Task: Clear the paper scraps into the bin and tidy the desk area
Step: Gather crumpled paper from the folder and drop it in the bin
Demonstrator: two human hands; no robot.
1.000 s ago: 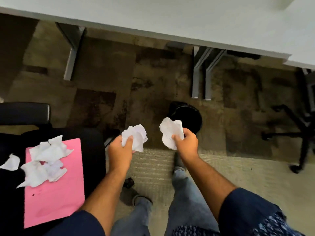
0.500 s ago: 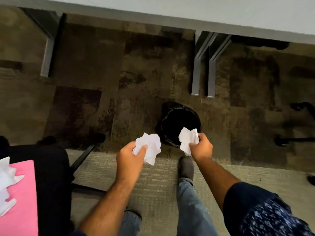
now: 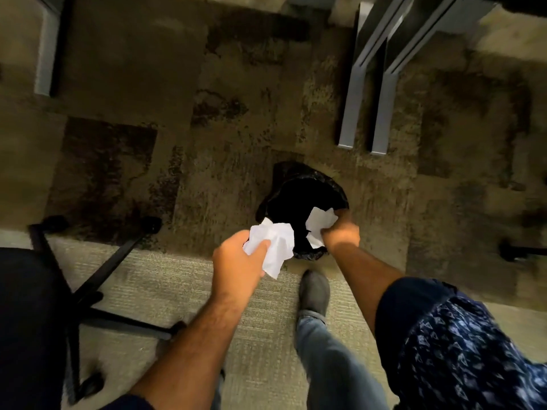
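Both hands have moved forward to the black bin (image 3: 302, 199): the right hand (image 3: 340, 235) grips its paper scrap (image 3: 319, 223) over the opening, the left hand (image 3: 236, 261) clutches crumpled paper (image 3: 273, 247) at the rim.

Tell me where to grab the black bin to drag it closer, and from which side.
Grip the bin by its far rim, reaching from above: the mouth faces straight up and that edge is bare. The near rim is covered by the left hand and right hand, each holding crumpled paper.

Dim, warm-toned, perhaps motion-blurred edges.
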